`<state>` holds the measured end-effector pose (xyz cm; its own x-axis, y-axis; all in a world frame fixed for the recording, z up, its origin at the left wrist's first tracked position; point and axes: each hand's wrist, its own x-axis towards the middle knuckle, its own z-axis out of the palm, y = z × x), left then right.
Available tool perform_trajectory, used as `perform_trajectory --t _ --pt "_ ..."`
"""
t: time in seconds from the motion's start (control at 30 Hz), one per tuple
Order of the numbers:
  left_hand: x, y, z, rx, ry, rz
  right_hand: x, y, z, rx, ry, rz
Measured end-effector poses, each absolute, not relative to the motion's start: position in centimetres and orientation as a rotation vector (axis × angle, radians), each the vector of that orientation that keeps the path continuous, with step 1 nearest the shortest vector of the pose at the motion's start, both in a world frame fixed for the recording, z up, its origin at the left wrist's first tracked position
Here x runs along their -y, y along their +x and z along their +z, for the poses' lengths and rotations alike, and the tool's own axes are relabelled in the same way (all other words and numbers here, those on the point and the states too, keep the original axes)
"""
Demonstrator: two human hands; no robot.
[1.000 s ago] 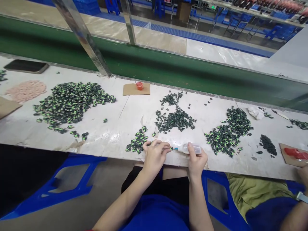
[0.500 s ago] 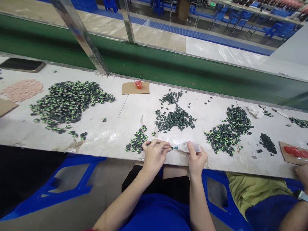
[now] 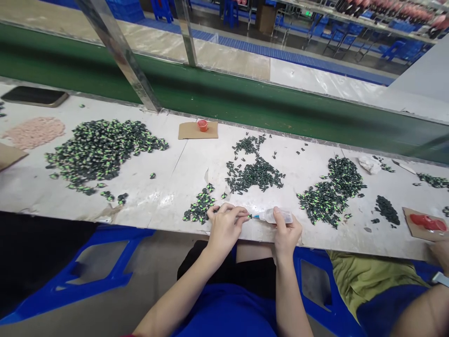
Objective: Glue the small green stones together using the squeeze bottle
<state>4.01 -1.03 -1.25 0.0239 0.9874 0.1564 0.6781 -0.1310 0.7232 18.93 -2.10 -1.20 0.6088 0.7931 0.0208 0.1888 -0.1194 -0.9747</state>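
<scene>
One small green-black part (image 3: 250,216), lower center, pinched in left hand (image 3: 225,226); right hand (image 3: 287,235) clamped round a translucent squeeze bottle (image 3: 268,216). Blue nozzle (image 3: 256,216) at the part, contact unclear. I'd steady both hands, squeeze lightly, keep nozzle aligned with part.

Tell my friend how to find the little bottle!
Start with the long white table. Near the middle of its near edge, a right hand holds the bottle. Unlike the dark heaps nearby, it's pale, with a thin blue tip.
</scene>
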Motion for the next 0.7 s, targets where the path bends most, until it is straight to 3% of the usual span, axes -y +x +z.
perform_trajectory --t 0.43,0.7 --pt "0.8 4.1 -0.6 -1.701 1.811 0.824 2.0 19.1 -1.6 0.797 -1.602 0.658" --pt "0.6 4.2 -0.5 -1.658 1.919 0.757 1.0 20.7 -1.4 0.355 -1.235 0.587"
